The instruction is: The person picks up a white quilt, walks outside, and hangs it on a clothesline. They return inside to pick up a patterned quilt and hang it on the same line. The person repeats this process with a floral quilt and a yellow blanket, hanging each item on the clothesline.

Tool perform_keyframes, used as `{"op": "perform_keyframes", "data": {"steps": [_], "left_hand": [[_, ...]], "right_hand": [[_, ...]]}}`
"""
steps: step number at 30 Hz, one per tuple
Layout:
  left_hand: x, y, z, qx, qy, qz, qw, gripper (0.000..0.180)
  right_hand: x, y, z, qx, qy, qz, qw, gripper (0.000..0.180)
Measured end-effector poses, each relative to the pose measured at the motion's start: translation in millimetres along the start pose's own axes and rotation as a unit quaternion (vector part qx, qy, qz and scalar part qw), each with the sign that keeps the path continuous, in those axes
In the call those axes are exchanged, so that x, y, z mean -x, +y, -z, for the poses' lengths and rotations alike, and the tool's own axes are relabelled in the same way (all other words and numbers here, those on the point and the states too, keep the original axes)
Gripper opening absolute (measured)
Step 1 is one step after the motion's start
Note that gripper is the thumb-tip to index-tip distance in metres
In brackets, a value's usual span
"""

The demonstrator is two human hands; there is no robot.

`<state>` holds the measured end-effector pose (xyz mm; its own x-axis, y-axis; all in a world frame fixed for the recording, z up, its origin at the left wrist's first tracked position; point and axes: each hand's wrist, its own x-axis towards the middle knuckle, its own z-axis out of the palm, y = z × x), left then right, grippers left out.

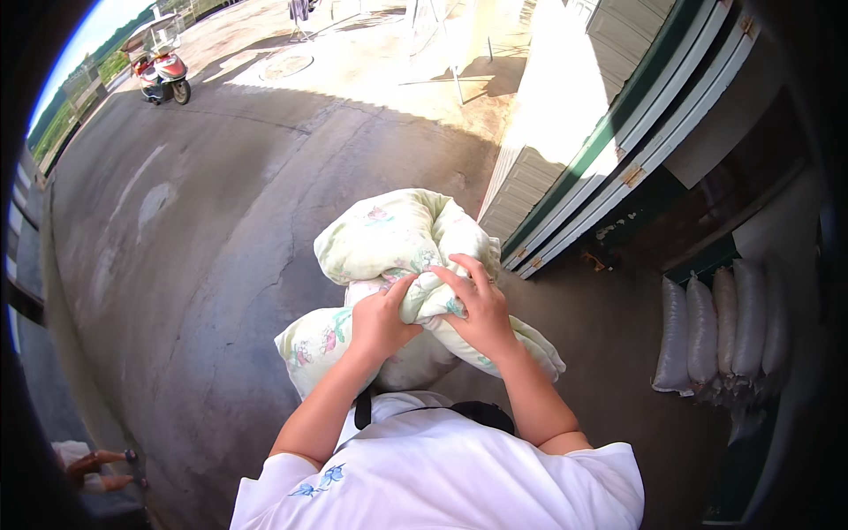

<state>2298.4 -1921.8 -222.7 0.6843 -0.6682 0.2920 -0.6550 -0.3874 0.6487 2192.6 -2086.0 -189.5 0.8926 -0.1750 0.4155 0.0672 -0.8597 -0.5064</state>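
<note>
A pale quilt (375, 231) with pink and green flower prints is bunched in front of my body. Its upper part is a thick fold, while lower parts spread out to both sides below my hands. My left hand (382, 320) grips the cloth near the middle, thumb on top, its other fingers mostly hidden in the folds. Close beside it on the right, my right hand (481, 309) has its fingers curled over the same bunch. What lies under the quilt near my waist is hidden.
Several filled sacks (702, 331) stand upright by the wall at right. A folding door (609, 172) with pale panels is ahead right. A red three-wheeler (162, 75) is parked far left on the concrete ground (212, 194). Another person's legs (104, 468) show at lower left.
</note>
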Motion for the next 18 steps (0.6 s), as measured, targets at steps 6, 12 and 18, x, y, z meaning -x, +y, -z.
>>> {"op": "perform_keyframes", "data": {"steps": [6, 12, 18], "left_hand": [[-233.5, -83.1, 11.7, 0.027, -0.008, 0.021, 0.999, 0.070], [-453.5, -156.5, 2.9, 0.040, 0.009, 0.007, 0.999, 0.070], [-656.4, -209.3, -23.1, -0.009, 0.054, -0.085, 0.995, 0.074]], "right_hand": [[-147.2, 80.3, -2.8, 0.046, 0.011, -0.116, 0.992, 0.109], [-267.2, 192.3, -62.1, 0.066, 0.026, -0.245, 0.967, 0.114], [-440.3, 341.5, -92.8, -0.047, 0.134, -0.268, 0.953, 0.073]]}}
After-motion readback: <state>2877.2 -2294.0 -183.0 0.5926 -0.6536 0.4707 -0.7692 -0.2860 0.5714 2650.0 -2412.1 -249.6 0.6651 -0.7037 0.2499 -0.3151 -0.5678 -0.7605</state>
